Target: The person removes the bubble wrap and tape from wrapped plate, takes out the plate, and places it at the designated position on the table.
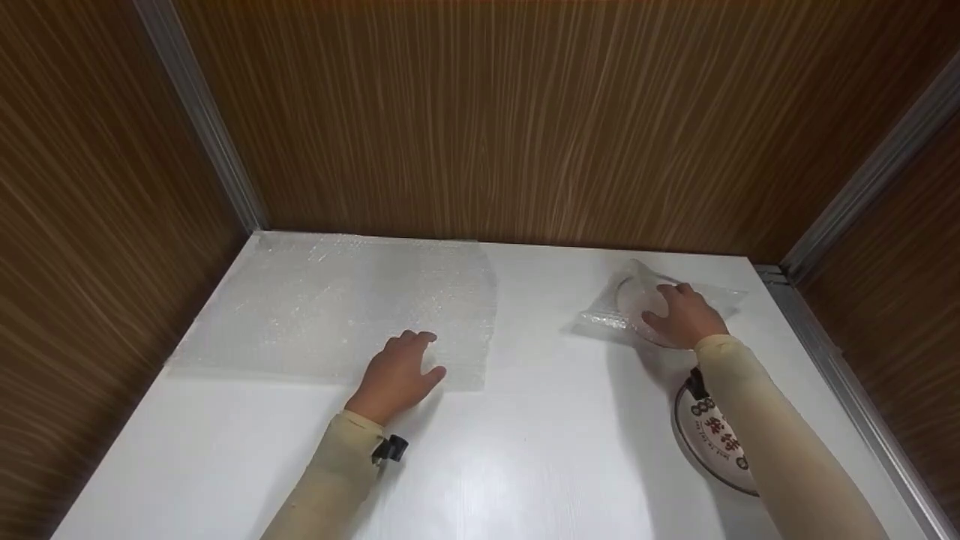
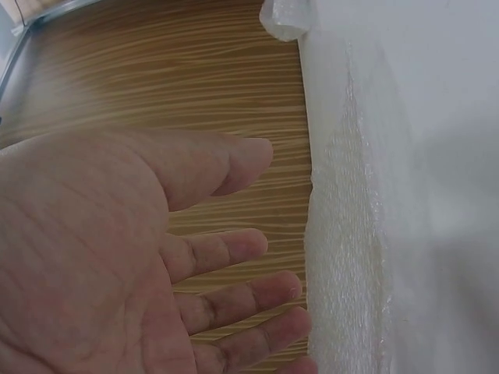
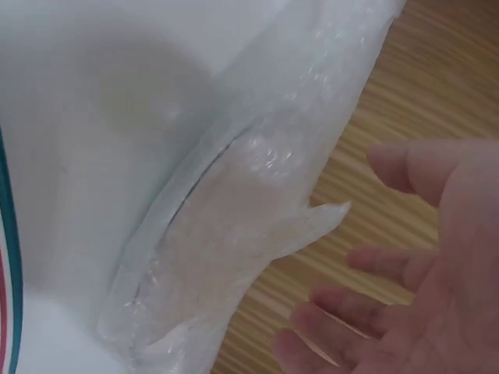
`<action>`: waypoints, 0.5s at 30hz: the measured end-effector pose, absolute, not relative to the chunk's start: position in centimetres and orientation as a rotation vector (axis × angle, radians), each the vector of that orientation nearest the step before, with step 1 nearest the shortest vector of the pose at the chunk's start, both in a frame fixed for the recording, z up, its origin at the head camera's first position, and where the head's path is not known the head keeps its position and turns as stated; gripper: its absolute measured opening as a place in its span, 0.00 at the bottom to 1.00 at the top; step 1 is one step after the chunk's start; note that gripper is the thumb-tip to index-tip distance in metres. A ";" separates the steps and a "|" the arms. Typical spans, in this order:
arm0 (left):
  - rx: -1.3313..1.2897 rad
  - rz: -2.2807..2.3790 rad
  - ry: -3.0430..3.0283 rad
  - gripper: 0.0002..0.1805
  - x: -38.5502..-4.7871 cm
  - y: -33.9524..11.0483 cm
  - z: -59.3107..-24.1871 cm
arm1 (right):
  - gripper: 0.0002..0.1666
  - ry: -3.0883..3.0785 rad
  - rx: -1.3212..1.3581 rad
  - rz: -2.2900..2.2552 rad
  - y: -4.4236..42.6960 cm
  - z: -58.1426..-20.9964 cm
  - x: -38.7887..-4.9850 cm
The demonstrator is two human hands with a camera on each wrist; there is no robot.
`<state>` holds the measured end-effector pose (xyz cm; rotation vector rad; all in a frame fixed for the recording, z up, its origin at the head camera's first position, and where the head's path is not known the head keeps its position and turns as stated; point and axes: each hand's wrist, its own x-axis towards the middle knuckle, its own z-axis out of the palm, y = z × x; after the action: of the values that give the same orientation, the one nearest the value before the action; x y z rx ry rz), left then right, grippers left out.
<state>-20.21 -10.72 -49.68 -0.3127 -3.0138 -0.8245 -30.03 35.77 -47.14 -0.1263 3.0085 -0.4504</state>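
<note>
A flat sheet of bubble wrap (image 1: 315, 315) lies at the back left of the white table. Over its front right part hovers my left hand (image 1: 397, 375), thumb spread from the fingers, holding nothing. At the back right is a round plate bundled in bubble wrap (image 1: 634, 300), one loose flap sticking up. My right hand (image 1: 686, 319) is just above this bundle with its fingers apart; in the right wrist view a gap shows between the hand and the wrapped plate (image 3: 226, 226). A bare plate (image 1: 709, 442) with printed characters lies nearer, partly hidden by my right forearm.
Wood-grain panels (image 1: 480, 120) stand behind the white table (image 1: 510, 465) and on both sides. Metal rails (image 1: 202, 120) run along the panel corners. A curved teal and red rim (image 3: 8, 265) shows at the left edge of the right wrist view.
</note>
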 end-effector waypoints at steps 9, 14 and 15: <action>-0.318 -0.850 -3.015 0.30 -20.1 -10.8 -49.9 | 0.47 2.868 -0.102 -0.436 37.1 -48.7 -31.5; -0.313 -0.835 -3.018 0.31 -20.2 -10.8 -50.0 | 0.48 2.837 -0.113 -0.442 37.3 -49.2 -31.9; -0.312 -0.833 -3.016 0.30 -20.3 -10.9 -50.0 | 0.47 2.840 -0.116 -0.440 37.2 -49.2 -31.9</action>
<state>-20.25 -10.87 -50.03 -0.3122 -3.0162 -0.8326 -31.95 37.24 -49.21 -0.1159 2.8402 -0.4404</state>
